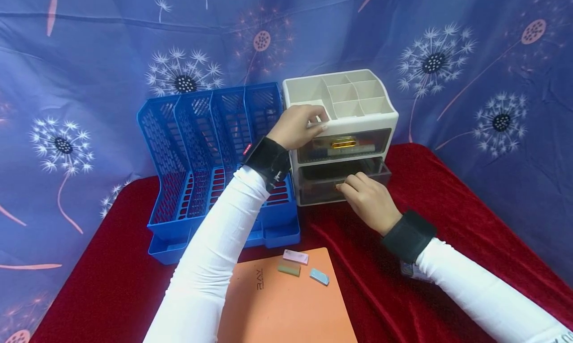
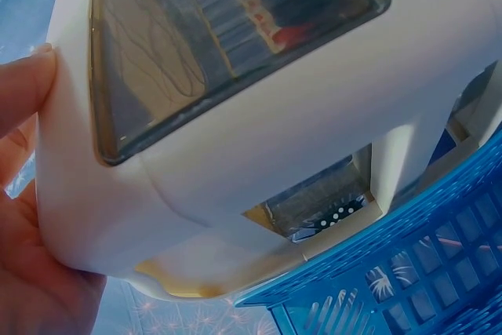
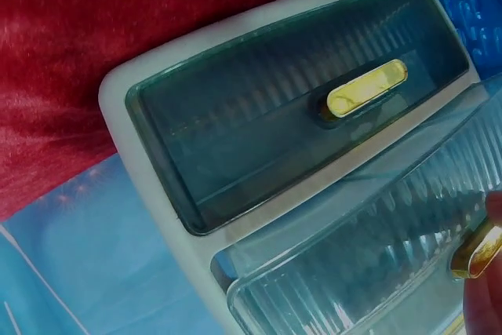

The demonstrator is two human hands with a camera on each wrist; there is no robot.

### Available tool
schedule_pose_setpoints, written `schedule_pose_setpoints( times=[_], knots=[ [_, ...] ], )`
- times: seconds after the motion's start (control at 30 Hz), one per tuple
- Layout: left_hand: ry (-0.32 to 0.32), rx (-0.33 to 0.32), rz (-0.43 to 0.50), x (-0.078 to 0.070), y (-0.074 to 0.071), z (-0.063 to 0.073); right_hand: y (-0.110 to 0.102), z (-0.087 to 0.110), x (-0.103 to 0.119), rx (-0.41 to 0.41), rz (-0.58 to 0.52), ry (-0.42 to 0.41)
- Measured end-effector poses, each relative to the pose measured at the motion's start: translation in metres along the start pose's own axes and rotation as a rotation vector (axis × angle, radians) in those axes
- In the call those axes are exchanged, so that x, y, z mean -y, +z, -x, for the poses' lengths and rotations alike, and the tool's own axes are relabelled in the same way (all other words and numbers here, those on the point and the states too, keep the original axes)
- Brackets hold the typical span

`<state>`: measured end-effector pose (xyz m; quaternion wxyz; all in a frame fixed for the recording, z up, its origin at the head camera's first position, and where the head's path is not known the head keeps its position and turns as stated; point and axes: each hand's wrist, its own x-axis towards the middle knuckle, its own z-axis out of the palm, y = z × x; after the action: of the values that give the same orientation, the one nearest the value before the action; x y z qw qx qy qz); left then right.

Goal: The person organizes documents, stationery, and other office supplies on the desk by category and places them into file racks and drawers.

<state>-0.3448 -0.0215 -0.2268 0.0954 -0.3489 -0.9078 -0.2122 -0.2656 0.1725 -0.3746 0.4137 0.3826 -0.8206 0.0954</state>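
A white desktop drawer organizer (image 1: 344, 121) stands on the red cloth, with open compartments on top and clear drawers below. My left hand (image 1: 299, 126) grips its top front edge at the left, fingers over the rim and thumb on the front. One dark clear drawer (image 1: 380, 169) under the top drawer is partly pulled out. With my right hand (image 1: 368, 201) I pinch its gold handle (image 3: 476, 253), which the fingers mostly hide in the head view. In the right wrist view, a shut drawer (image 3: 259, 115) with a gold handle lies alongside. The top drawer (image 1: 344, 145) is shut, with things inside.
A blue file rack (image 1: 215, 149) stands against the organizer's left side. In front, an orange board (image 1: 286, 308) bears a pink block (image 1: 295, 256), a green block (image 1: 289, 268) and a light blue block (image 1: 320, 277). A patterned blue curtain hangs behind.
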Motion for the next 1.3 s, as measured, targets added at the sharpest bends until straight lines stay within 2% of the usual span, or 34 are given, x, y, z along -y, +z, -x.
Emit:
schedule_pose_setpoints(
  times=[1.03, 1.3],
  knots=[
    [-0.001, 0.009, -0.011, 0.000, -0.003, 0.001, -0.026, 0.024, 0.032, 0.018, -0.042, -0.029],
    [-0.001, 0.012, -0.011, 0.001, -0.002, -0.001, -0.031, 0.031, 0.037, -0.012, -0.039, -0.038]
  ],
)
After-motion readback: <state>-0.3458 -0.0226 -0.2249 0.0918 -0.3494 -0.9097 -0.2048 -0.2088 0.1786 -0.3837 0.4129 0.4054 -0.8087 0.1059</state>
